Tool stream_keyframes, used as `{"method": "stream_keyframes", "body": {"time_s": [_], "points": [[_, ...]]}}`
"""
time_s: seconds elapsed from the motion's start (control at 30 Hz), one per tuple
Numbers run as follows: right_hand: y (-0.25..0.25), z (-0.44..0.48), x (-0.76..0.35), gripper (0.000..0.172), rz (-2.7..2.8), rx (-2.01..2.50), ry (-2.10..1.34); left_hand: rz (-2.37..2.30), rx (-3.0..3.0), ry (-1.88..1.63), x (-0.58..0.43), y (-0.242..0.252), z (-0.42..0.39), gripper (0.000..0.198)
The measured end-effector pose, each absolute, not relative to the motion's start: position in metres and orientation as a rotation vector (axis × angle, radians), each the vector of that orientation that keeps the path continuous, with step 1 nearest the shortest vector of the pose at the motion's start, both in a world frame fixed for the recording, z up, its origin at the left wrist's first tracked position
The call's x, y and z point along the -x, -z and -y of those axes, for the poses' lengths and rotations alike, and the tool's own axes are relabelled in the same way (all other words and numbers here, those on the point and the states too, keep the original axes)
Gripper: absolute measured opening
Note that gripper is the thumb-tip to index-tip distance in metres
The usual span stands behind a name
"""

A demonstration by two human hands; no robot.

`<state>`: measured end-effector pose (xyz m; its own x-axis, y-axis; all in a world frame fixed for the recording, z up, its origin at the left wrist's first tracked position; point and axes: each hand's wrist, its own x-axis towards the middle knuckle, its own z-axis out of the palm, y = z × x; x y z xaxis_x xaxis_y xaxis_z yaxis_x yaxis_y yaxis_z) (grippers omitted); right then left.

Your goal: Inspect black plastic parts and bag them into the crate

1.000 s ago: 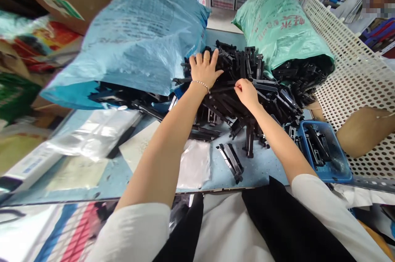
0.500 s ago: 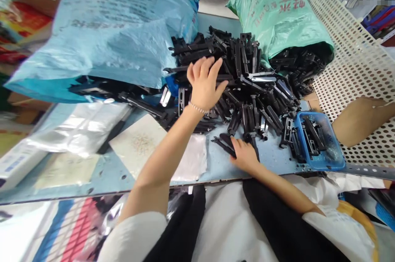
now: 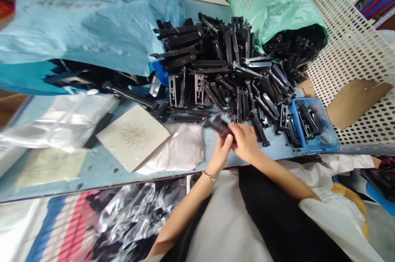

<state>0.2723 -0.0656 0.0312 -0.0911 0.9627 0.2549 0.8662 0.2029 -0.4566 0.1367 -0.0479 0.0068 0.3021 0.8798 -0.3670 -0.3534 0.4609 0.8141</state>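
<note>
Both hands meet near the table's front edge around a few long black plastic parts (image 3: 222,126), which are smeared by motion. My left hand (image 3: 221,150), with a beaded bracelet at the wrist, is closed on their lower side, thumb on top. My right hand (image 3: 245,140) grips the same parts from the right, fingers wrapped over them. How many parts they hold I cannot tell. Just beyond the hands lies a heap of similar black parts (image 3: 212,64), some with slotted metal plates.
A blue bag (image 3: 92,19) and a green bag (image 3: 271,2) spill black parts at the back. At right, a small blue basket (image 3: 331,130) holds more, beside a perforated cream crate (image 3: 348,35). A cream square sheet (image 3: 132,138) and clear plastic bags (image 3: 182,150) lie at left.
My left hand has come back from over the heap to join my right hand at the held black parts. The camera view has shifted slightly.
</note>
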Motion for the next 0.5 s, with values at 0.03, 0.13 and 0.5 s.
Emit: {"method": "stream_keyframes", "body": {"time_s": [0.03, 0.13, 0.5], "points": [[-0.033, 0.076, -0.269, 0.068, 1.982, 1.621, -0.34, -0.941, -0.674, -0.932, -0.135, -0.01, 0.049, 0.053], [-0.04, 0.095, -0.276, 0.048, 1.865, 1.475, -0.582, -0.933, -0.635, -0.839, -0.121, -0.018, 0.052, 0.053], [-0.04, 0.078, -0.313, 0.029, 2.091, 1.548, -0.247, -0.745, -0.713, -0.398, -0.108, -0.031, 0.063, 0.053]]}}
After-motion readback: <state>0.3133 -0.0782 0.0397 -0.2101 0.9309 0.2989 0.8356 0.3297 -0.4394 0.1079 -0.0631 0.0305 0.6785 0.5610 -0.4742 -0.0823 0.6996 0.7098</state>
